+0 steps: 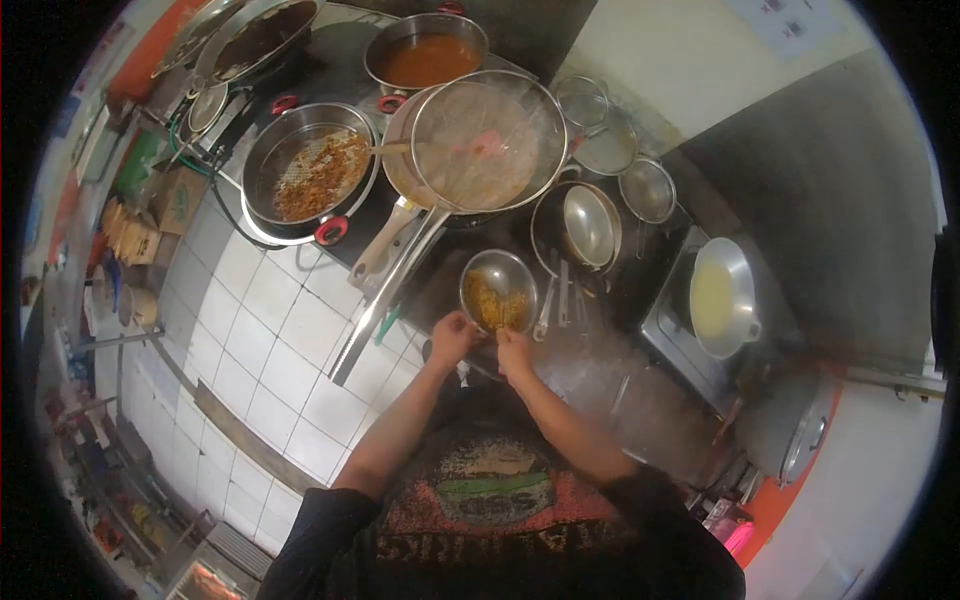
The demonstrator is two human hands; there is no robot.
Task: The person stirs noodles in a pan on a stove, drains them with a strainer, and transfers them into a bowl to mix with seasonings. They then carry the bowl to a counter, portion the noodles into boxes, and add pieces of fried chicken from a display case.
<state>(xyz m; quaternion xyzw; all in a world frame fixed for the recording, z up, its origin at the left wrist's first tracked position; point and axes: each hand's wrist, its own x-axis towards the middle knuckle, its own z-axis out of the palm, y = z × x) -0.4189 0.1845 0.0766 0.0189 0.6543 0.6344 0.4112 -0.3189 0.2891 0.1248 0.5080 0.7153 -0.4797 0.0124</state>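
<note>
A metal bowl stands in front of me, with crumbly yellow-brown food inside. My left hand is closed, its fingertips pinching at the near-left rim of the bowl. At the near edge, my right hand is wrapped round the handle of a thin utensil that looks like a spoon; its tip is down in the food. Beyond the bowl, a large long-handled strainer rests across a steaming pan.
At the left, a round pan holds browned bits on mesh. A pot of orange-red liquid stands behind. Small strainers and a ladle lie right of the bowl. Farther right, a pan of yellow liquid sits on a portable stove.
</note>
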